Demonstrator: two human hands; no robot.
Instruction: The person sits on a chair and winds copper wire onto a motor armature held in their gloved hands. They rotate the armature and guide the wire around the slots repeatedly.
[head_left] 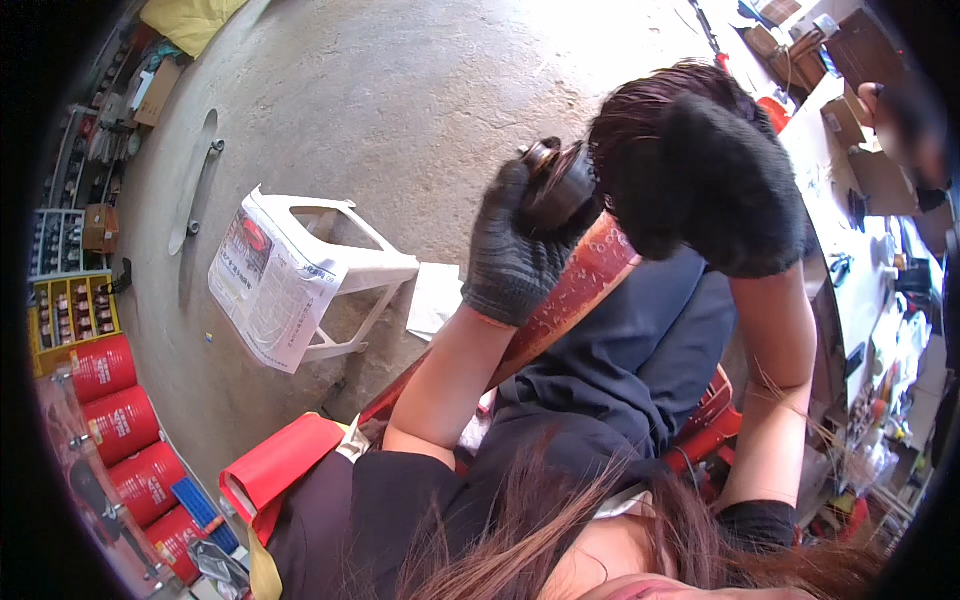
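My left hand (pixel 515 245), in a dark striped glove, is closed on a round black metal part (pixel 560 185) with a shiny top. Just right of it, my right hand (pixel 720 185), also gloved and blurred, is against a dark, reddish, streaked mass (pixel 660 85) that I cannot make out; its fingers are unclear. A long, worn red shaft (pixel 530 330) slants beneath both hands across my dark-trousered lap, its upper end hidden behind them.
A white plastic stool (pixel 355 260) draped with paper stands on the concrete floor, near a skateboard (pixel 197 180). Red canisters (pixel 110 420) and crates (pixel 75 315) line the left. A cluttered bench (pixel 830 120) runs along the right, where a blurred person (pixel 905 135) appears.
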